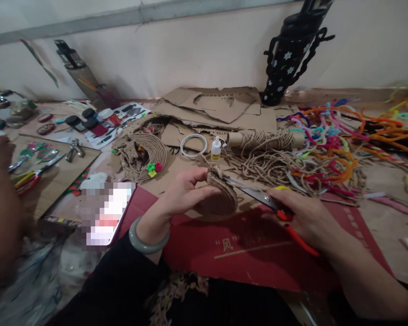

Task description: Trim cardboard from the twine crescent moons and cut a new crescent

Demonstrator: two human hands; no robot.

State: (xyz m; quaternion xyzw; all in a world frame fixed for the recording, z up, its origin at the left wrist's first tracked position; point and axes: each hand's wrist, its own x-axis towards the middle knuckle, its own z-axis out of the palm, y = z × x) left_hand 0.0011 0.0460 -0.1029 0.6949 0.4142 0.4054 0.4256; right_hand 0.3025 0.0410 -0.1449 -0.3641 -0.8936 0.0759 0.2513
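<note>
Cluttered table (389,231); left hand (185,192) partly hides coiled cord (222,201).

In front of you stretches a cluttered counter (389,235). Nearest you lies a red sheet (255,262), with flat brown cardboard pieces (238,111) behind it. To your left are a phone (114,217), a cardboard panel (59,192) and a printed paper (104,141), with a grey bottle (85,83) standing farther back. To your right, colourful fuzzy stems (347,122) sprawl in a tangle; a black flowered tumbler (285,63) stands beyond.
</note>
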